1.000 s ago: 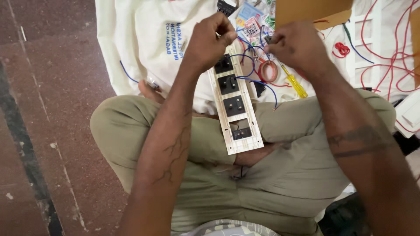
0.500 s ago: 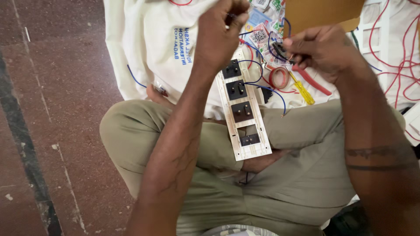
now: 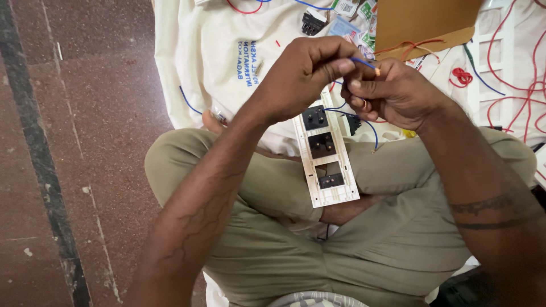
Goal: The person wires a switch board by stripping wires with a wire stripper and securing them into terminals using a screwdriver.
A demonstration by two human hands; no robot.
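Left hand [image 3: 304, 77] and right hand [image 3: 395, 94], touching, both pinch a blue wire [image 3: 364, 62] just above the white switch plate [image 3: 327, 150].

Reddish stone floor [image 3: 85, 113]; white cloth [image 3: 205, 62] spread on it

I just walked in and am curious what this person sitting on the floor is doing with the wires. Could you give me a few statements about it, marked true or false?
1. The left hand pinches a thin blue wire with a bare copper tip. True.
2. The long white plastic socket plate with black modules lies on the reddish stone floor. False: it rests on the person's lap.
3. The right hand touches the same wire. True.
4. A brown cardboard piece lies on the cream cloth. True.
5. The loose wires at the right edge are green. False: red wires.
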